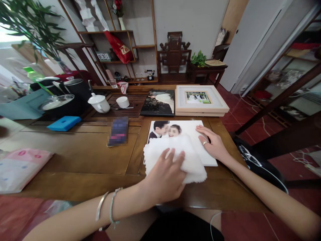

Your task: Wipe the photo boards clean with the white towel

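Covering photo [192,129], cloth [192,159] lies under left hand [165,177].

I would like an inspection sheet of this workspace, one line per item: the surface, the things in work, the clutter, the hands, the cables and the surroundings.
Surface: brown wooden table, with a sunken tray at the back.
Job's things: white cloth lies on a photo print, which lies flat near the table's front edge.
Clutter: framed photo, dark photo print, lidded white cup, small cup, blue box, pink bag.
Grippers: left hand open, flat on the cloth; right hand open, flat on the print's right edge.
Cables: white cable over a black bag at the right.
Surroundings: shelf, carved chair, plant, red floor.
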{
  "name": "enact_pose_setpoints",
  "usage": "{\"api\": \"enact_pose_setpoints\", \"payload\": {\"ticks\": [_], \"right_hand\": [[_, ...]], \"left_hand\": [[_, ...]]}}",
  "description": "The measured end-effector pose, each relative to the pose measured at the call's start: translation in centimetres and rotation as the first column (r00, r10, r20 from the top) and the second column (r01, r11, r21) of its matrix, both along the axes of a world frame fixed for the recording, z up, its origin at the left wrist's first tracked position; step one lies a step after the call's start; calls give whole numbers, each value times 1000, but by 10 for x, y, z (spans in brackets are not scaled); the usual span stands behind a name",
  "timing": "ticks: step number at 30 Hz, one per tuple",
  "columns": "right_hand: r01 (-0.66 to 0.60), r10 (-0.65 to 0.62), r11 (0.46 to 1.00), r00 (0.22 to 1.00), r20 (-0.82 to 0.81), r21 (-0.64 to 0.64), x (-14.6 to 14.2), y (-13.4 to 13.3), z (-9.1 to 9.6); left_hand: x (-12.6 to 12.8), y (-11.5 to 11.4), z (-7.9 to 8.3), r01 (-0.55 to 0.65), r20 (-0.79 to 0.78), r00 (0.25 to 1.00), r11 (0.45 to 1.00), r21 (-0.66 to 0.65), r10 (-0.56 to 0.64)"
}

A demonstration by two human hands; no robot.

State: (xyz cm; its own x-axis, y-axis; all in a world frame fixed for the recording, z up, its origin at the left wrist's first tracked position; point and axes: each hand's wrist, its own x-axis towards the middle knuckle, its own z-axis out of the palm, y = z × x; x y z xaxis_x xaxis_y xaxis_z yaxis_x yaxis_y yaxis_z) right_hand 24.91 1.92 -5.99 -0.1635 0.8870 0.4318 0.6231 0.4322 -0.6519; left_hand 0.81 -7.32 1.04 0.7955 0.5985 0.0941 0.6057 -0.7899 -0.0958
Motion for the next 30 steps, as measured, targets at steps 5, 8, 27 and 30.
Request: {"api": "enact_pose_setpoints", "payload": {"ticks": [5,8,27,30], "right_hand": [[-8,8,1000,1000,-14,15,1,1,-3],[-11,11,1000,1000,-21,18,2,2,-4],[-66,66,998,995,-69,1,4,2,-2],[-30,30,1000,999,-40,1,2,1,-2]], "left_hand": [[-12,65,-18,-184,76,979,979,-87,191],[-20,99,-23,-286,125,948,956,-60,291],[-7,6,-27,221,122,966,972,78,-230],[-19,38,-28,89,96,990,989,118,-101]]}}
